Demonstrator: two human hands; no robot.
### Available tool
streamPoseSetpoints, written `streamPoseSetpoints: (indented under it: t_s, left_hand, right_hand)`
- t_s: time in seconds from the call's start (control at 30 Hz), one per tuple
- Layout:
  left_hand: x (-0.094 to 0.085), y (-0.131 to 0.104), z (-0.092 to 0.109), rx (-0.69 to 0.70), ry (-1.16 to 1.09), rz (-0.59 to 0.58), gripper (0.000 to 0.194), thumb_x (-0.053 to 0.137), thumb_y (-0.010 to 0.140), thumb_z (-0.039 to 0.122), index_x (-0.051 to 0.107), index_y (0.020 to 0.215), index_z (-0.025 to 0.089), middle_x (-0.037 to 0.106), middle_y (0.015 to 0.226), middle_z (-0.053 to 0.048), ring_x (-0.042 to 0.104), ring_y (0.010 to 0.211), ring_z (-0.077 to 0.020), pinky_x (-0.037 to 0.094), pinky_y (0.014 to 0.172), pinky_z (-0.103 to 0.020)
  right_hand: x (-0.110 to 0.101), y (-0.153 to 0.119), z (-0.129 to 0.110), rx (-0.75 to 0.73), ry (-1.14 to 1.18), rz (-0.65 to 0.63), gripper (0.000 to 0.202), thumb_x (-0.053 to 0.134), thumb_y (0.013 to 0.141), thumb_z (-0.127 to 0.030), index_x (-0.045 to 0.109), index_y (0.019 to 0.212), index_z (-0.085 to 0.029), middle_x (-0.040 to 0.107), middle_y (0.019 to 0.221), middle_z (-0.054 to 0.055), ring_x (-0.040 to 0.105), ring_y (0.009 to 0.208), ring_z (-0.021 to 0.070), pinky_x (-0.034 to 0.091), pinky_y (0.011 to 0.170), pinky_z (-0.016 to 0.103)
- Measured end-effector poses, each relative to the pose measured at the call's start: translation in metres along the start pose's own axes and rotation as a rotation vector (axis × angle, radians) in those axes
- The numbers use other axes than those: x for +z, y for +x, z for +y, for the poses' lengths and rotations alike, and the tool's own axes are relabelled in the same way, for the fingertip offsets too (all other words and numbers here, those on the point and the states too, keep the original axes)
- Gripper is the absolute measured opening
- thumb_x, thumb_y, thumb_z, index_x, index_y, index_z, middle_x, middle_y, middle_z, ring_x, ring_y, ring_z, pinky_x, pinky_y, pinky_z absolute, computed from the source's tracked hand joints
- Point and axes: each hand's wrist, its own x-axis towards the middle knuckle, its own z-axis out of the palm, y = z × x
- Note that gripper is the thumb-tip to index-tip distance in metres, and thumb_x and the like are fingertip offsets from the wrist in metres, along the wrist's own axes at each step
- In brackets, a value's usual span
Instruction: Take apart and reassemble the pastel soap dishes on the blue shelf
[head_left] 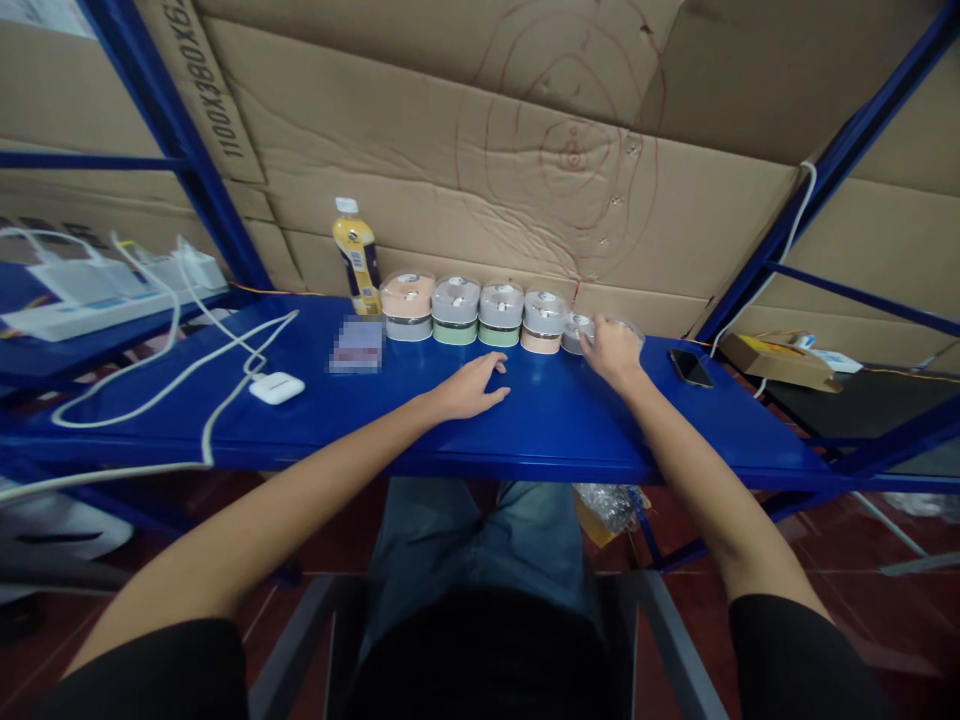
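Several small lidded containers stand in a row at the back of the blue table, stacked two high. The leftmost stack has a peach container (411,296) on top of a grey one. Beside it, grey containers (456,300) sit on green ones (454,331), and a further grey one rests on a peach one (541,342). At the row's right end, my right hand (613,350) is closed over a low grey container (576,334), partly hiding it; a clear lid edge shows beyond my fingers. My left hand (474,387) hovers in front of the row, open, thumb apart, holding nothing.
A yellow drink bottle (357,262) stands left of the row, behind a blurred card (357,346). White earbud case (277,388) and cables lie at left, near a power strip (97,305). A phone (691,368) lies at right. Cardboard (420,140) walls the back.
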Motion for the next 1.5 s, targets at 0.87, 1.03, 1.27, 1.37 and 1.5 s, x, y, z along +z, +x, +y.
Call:
streamPoseSetpoints:
  t_s: [0.87, 1.03, 1.27, 1.37, 1.5]
  left_hand:
    - [-0.007, 0.01, -0.019, -0.051, -0.546, 0.274, 0.12, 0.1, 0.069, 0.057, 0.037, 0.163, 0.02, 0.054, 0.163, -0.028, 0.057, 0.153, -0.0418, 0.042, 0.13, -0.064]
    - [-0.012, 0.001, -0.012, -0.032, -0.438, 0.092, 0.113, 0.101, 0.065, 0.055, 0.047, 0.158, 0.021, 0.063, 0.155, -0.025, 0.062, 0.147, -0.0435, 0.046, 0.125, -0.066]
    - [-0.011, -0.001, -0.005, 0.03, -0.257, 0.096, 0.108, 0.1, 0.066, 0.06, 0.052, 0.153, 0.018, 0.069, 0.148, -0.021, 0.067, 0.137, -0.0441, 0.052, 0.119, -0.063]
    - [-0.011, -0.001, -0.009, 0.006, -0.243, 0.129, 0.116, 0.101, 0.065, 0.06, 0.048, 0.159, 0.02, 0.065, 0.154, -0.022, 0.064, 0.141, -0.0447, 0.051, 0.12, -0.063]
    - [-0.015, -0.004, -0.009, 0.047, -0.212, 0.113, 0.104, 0.095, 0.074, 0.066, 0.055, 0.159, 0.022, 0.066, 0.149, -0.018, 0.062, 0.143, -0.0416, 0.048, 0.124, -0.06]
  right_hand:
    - [-0.005, -0.01, -0.009, -0.501, 0.857, -0.167, 0.076, 0.081, 0.079, -0.052, 0.062, 0.148, -0.026, 0.072, 0.149, 0.012, 0.068, 0.137, 0.0386, 0.052, 0.12, 0.06]
    - [0.014, -0.018, -0.018, -0.623, 0.843, -0.484, 0.097, 0.094, 0.069, -0.05, 0.06, 0.155, -0.022, 0.068, 0.155, 0.015, 0.064, 0.146, 0.0382, 0.048, 0.127, 0.059]
    - [0.024, -0.034, -0.054, -0.655, 0.631, -0.228, 0.098, 0.091, 0.075, -0.068, 0.062, 0.155, -0.019, 0.069, 0.151, 0.02, 0.066, 0.14, 0.0422, 0.052, 0.121, 0.062]
    - [0.024, -0.037, -0.059, -0.639, 0.595, -0.132, 0.085, 0.083, 0.084, -0.07, 0.065, 0.151, -0.022, 0.071, 0.148, 0.019, 0.066, 0.138, 0.0413, 0.051, 0.12, 0.063]
    - [0.023, -0.025, -0.031, -0.484, 0.712, -0.049, 0.078, 0.075, 0.091, -0.069, 0.063, 0.152, -0.023, 0.07, 0.152, 0.017, 0.067, 0.139, 0.039, 0.052, 0.12, 0.059]
